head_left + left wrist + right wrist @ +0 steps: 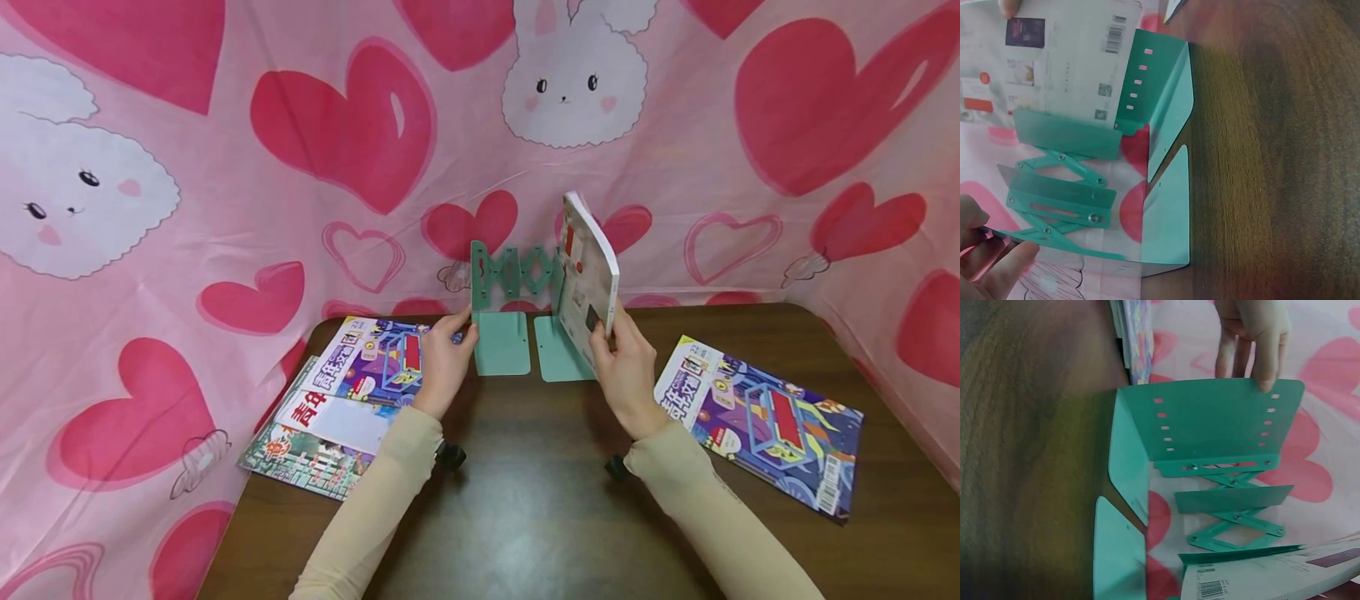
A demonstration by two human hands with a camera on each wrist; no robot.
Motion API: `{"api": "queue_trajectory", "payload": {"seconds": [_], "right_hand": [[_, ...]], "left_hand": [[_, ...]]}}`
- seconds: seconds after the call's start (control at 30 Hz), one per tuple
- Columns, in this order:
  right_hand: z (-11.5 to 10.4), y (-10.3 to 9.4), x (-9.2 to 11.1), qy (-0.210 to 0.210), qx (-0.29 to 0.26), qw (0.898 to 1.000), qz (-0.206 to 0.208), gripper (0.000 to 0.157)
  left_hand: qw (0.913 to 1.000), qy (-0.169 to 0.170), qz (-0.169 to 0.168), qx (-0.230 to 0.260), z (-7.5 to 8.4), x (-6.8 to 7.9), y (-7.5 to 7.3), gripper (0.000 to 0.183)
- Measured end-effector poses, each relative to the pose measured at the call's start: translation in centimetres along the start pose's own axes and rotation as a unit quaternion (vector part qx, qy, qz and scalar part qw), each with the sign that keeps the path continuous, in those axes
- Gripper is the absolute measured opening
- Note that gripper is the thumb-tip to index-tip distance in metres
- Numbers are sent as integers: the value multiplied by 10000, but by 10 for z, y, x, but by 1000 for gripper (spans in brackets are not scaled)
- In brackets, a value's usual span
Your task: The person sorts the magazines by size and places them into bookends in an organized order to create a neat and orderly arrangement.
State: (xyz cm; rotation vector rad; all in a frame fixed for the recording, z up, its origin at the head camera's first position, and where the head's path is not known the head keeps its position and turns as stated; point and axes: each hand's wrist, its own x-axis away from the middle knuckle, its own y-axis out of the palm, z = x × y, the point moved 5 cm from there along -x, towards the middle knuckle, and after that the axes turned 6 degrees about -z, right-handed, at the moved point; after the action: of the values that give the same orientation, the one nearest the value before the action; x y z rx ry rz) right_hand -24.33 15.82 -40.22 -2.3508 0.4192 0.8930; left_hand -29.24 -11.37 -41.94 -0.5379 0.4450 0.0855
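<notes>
A green metal expandable bookend with scissor links and upright dividers stands at the back of the table. My left hand pinches the upper edge of its left end plate between thumb and fingers. My right hand grips a pale magazine by its spine side, thumb on the cover facing the bookend. The magazine is upright, between the rightmost divider and the perforated right end plate. In the left wrist view, only a fingertip of the right hand shows, on the magazine's cover.
Several overlapping magazines lie on the left of the brown wooden table. One purple magazine lies flat on the right. A pink cloth with hearts and rabbits hangs behind the table and along its sides.
</notes>
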Motion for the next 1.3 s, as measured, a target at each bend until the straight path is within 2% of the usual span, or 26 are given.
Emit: {"api": "queue_trajectory", "payload": {"seconds": [0.43,0.67,0.97,1.3], "right_hand": [[13,23,15,226,10,9997,-35,51],[26,32,25,449,20,9987,-221,50],[30,36,26,376,-197,9988,-233,43],[31,36,22,456,-123,9984,-322,36]], "left_hand": [[9999,-53,-73,91,-3,4,1,40],[9999,-90,-104,98,-4,6,2,41],[9999,-60,-65,119,-4,4,1,40],[9999,-65,-105,104,-3,2,1,41]]}}
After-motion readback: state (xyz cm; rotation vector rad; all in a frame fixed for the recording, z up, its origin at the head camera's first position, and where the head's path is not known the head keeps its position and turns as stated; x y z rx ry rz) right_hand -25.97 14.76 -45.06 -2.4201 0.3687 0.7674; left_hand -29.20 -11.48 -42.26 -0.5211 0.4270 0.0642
